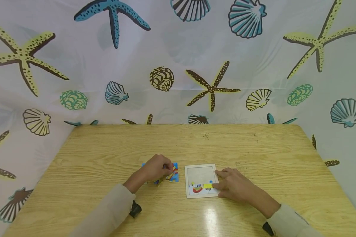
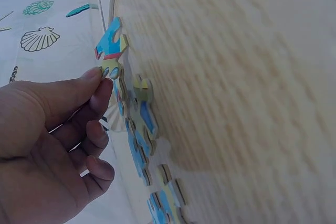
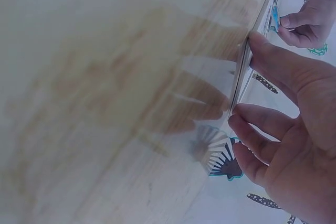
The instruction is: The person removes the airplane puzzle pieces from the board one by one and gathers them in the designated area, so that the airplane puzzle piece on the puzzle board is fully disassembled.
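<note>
My left hand is above a cluster of jigsaw pieces left of the puzzle tray. In the left wrist view, thumb and index finger pinch a blue jigsaw piece with a red stripe; the other fingers curl loosely. The pale-rimmed puzzle tray lies flat, with fitted pieces along its near side. My right hand rests on the tray's right edge, fingers spread. One finger reaches over the rim to a yellow piece. The right wrist view shows thumb and fingertips touching the tray's edge.
More loose jigsaw pieces lie close together beneath and beside the left hand. Everything rests on a wood-grain table. A cloth printed with shells and starfish hangs behind the table and along its sides.
</note>
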`<state>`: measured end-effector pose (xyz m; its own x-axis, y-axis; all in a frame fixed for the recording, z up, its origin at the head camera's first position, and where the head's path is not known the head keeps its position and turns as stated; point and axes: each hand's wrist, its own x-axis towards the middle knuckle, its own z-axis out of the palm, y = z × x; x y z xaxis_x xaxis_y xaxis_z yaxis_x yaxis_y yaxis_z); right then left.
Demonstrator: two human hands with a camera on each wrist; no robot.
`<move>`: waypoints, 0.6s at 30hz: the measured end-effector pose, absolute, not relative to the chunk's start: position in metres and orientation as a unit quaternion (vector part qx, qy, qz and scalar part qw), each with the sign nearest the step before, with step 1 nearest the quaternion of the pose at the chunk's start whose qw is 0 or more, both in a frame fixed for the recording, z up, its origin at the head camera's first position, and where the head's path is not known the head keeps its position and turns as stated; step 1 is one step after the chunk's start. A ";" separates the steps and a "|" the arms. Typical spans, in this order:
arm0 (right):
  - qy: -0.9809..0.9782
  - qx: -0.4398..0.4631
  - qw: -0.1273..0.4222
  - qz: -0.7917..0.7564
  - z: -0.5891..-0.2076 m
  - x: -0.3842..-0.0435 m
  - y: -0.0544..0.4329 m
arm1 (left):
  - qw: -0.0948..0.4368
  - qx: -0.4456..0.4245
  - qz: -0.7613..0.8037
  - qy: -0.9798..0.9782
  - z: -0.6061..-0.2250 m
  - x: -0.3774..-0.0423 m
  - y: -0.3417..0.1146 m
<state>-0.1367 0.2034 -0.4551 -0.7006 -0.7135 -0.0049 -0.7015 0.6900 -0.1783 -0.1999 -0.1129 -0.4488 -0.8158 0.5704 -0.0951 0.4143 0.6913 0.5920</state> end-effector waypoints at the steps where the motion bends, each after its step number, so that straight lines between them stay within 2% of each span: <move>1: 0.918 -0.387 0.036 -0.081 -0.455 -0.137 0.204 | 0.137 0.268 0.286 0.910 -0.449 -0.200 -0.113; 18: 0.914 -0.396 0.033 -0.079 -0.456 -0.137 0.204 | 0.117 0.248 0.290 0.917 -0.453 -0.197 -0.114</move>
<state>-0.1372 0.2039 -0.4562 -0.6837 -0.7298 0.0014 -0.7193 0.6734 -0.1706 -0.1969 -0.1138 -0.4526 -0.8495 0.5229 -0.0703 0.3874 0.7087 0.5897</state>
